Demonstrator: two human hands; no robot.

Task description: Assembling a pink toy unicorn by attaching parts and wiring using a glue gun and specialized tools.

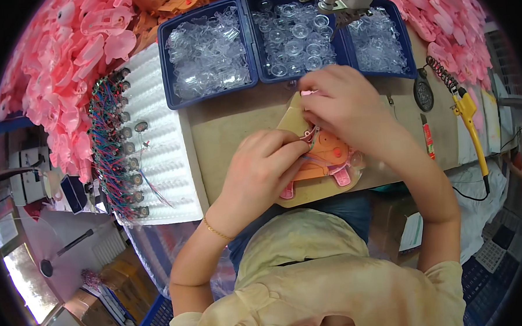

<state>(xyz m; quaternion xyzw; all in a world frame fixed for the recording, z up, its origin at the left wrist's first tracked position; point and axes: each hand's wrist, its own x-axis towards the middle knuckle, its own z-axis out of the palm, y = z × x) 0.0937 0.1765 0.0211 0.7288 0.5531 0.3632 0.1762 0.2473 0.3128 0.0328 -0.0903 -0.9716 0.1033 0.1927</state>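
Note:
An orange and pink plastic toy shell (318, 167) with thin wires in it lies on a yellowish shaped board (319, 198) in front of me. My left hand (260, 170) is closed, with thumb and fingertips pinched together at the shell's left side, over the wires; what they grip is hidden. Over the board's far end, my right hand (343, 106) is closed too, its fingers pressed together beside a small pink part. Whether it holds that part cannot be made out. Wires and a pale loop show between both hands.
Beyond the hands stand blue bins of clear plastic parts (299, 36). A white foam tray (169, 138) holds wired round components at left. Pink shells (96, 48) are piled on both sides. At right are a yellow soldering iron (470, 122) and a red marker-like tool (427, 137).

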